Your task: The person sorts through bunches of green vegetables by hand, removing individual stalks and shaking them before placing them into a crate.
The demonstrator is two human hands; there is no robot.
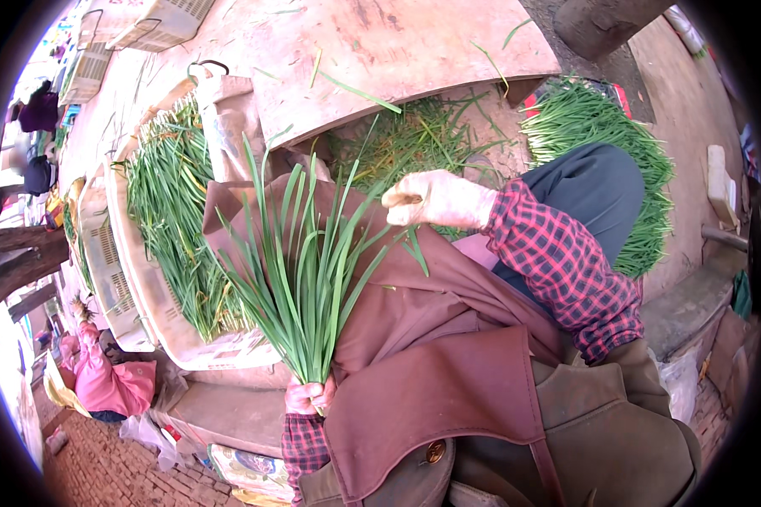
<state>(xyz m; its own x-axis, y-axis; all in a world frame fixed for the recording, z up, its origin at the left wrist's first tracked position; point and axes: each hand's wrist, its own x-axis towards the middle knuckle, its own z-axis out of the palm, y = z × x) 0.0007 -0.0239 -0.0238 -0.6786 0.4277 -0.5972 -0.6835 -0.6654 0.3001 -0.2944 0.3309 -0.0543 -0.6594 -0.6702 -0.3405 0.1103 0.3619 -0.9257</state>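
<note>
My left hand (310,395) is closed round the lower ends of a bunch of long, flat green chive leaves (300,279). The leaves fan out upward over the brown apron (423,338) on my lap. To the right of the bunch, and apart from it, my right hand (438,199) hovers above the apron with its fingers curled in. What it holds, if anything, is hidden. Loose green leaves (416,252) lie on the apron just below it. Both sleeves are red and dark checked.
A pale plastic crate (169,334) full of chives stands at the left. Ahead is a low wooden board (380,51), with scattered trimmings (423,139) under its edge. Another heap of chives (600,127) lies beyond my right knee. A person in pink (114,380) sits at the far left.
</note>
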